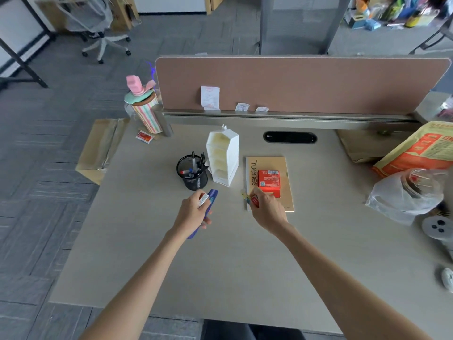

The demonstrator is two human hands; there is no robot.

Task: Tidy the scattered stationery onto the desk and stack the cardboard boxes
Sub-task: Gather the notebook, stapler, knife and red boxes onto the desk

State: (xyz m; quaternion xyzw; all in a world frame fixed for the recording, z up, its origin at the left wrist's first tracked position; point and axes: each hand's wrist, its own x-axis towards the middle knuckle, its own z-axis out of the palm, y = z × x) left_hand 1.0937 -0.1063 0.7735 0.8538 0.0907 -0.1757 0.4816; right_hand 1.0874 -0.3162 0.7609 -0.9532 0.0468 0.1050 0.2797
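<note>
Above the desk [245, 253], approx. at its centre, both hands are held closed on small items. A blue pen-like stick [208, 209], smooth plastic w/ a white barcode label near its top, is clamped in the left hand [192, 214]; its lower end is seen poking out below the palm. A small red item w/ a yellowish tip [252, 200] is pinched by the right hand [268, 209]; what it is cannot be told.

Just behind the right hand a flat tan notebook [282, 168] is laid on the desk, and a red rectangular box [269, 182] w/ a printed label is set on its cover. Just behind the left hand a round black wire-mesh cup [192, 175] is stood upright, w/ pens and markers stuck in it. Beside the cup, touching or nearly so, a white tiered organiser [224, 158] of glossy card or plastic is stood, w/ stepped compartments.

Further out, a striped cylindrical tin [147, 111] w/ a pink topper is placed at the far left corner, a small red sachet [144, 136] near its base. Flattened brown cardboard [98, 148] is seen overhanging the desk's left edge. At right, a crinkled clear plastic bag [407, 195] and an orange printed sack [421, 148] are piled. A pinkish felt-like partition [306, 82] is fixed along the back edge.
</note>
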